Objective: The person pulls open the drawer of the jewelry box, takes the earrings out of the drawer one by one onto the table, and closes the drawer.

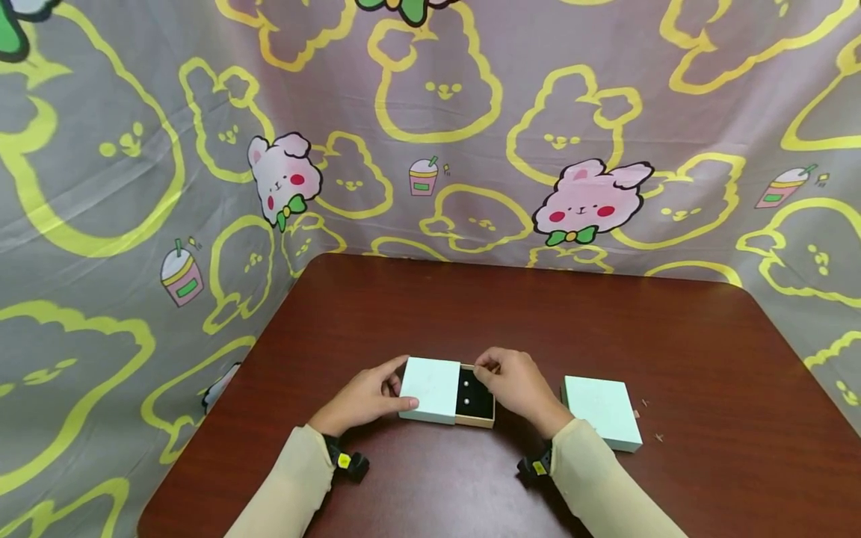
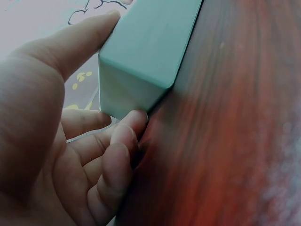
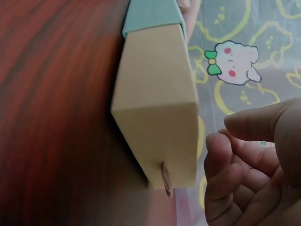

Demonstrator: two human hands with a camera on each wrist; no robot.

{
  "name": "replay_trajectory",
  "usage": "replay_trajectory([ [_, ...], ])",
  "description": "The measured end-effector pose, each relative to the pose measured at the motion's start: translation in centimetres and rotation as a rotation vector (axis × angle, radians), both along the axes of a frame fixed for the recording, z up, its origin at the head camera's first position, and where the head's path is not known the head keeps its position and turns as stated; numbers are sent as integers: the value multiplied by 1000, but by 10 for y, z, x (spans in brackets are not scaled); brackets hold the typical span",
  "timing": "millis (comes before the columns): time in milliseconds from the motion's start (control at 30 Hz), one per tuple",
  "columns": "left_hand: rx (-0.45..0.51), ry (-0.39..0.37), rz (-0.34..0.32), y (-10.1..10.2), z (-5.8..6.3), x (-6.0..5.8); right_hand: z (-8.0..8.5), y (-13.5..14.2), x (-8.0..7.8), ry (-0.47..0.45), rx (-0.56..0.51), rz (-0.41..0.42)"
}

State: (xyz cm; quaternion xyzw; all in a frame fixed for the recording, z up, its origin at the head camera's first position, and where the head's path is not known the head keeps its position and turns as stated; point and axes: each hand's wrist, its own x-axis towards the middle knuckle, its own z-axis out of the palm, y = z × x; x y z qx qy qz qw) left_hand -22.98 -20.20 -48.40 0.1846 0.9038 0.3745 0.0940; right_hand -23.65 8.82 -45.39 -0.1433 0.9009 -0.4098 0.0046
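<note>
A pale mint sliding box (image 1: 429, 390) lies on the table, its tan drawer (image 1: 474, 421) partly out to the right. Two small pearl-like studs (image 1: 466, 401) sit on the drawer's black lining. My left hand (image 1: 366, 396) grips the sleeve's left end, thumb on the near side of its top and fingers at the far side and end. Over the drawer's far right corner is my right hand (image 1: 514, 381), its fingers curled and thumb near the forefinger (image 3: 218, 148). Whether something tiny is between those fingertips is hidden. A thin ribbon pull (image 3: 166, 179) hangs from the drawer's end.
A second mint box (image 1: 601, 412) lies to the right, by my right forearm. Tiny thin pieces (image 1: 659, 437), too small to identify, lie beside it. The dark red wooden table (image 1: 538, 314) meets a patterned cloth (image 1: 464, 179) behind and on the left.
</note>
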Motion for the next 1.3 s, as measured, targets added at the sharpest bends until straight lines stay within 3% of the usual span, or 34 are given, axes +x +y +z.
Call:
replay_trajectory([
  [167,1,-3,-1,1,0,-1,-4,-4,1,73,63,21],
  [1300,16,-30,6,1,0,0,-10,-16,10,180,249,69],
])
